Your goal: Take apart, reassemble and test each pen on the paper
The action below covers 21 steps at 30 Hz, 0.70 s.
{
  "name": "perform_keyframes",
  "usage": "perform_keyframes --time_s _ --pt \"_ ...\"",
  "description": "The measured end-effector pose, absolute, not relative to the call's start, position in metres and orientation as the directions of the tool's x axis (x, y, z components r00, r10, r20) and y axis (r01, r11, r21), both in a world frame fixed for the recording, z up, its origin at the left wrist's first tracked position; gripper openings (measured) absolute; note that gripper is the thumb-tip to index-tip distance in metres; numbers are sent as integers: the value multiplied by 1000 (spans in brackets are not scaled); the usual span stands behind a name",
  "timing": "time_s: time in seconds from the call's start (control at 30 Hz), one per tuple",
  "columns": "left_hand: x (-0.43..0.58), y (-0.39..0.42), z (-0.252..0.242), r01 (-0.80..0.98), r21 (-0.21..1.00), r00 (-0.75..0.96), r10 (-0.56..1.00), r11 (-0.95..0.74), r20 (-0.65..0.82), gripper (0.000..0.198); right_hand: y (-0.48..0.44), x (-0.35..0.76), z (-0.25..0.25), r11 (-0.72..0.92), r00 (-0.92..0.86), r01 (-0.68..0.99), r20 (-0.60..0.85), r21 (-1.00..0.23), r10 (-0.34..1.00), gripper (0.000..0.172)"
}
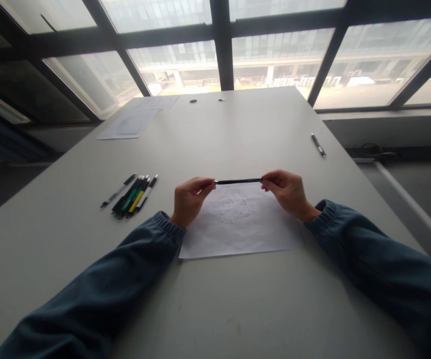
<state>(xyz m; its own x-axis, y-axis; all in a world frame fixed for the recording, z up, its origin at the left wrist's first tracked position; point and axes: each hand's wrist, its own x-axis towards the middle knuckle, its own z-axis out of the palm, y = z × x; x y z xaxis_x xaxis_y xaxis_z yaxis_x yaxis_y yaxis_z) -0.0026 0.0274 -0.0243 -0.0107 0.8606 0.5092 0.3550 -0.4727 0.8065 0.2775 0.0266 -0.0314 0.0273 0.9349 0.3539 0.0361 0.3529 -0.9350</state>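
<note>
A slim black pen (239, 181) is stretched level between my two hands, above the far part of a white paper (241, 237) with faint pen marks. My left hand (191, 200) pinches its left end between thumb and fingers. At the right end, my right hand (287, 192) holds it the same way. The paper lies on the white table in front of me, partly hidden by both hands.
Left of my hands lies a group of pens (135, 197) with black, green, yellow and white barrels. A single pen (318, 145) rests near the right edge of the table (237, 129). More papers (129, 122) lie at the far left, before the windows.
</note>
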Motion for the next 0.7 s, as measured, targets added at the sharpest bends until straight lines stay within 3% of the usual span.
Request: perform_keyframes --time_s 0.23,0.7 --pt "-4 28 -22 436 725 66 822 -533 565 13 27 278 -33 355 39 24 356 -935 934 19" --pt "-2 30 -21 423 712 76 805 -560 588 9 29 278 -31 377 49 71 381 -923 923 17"
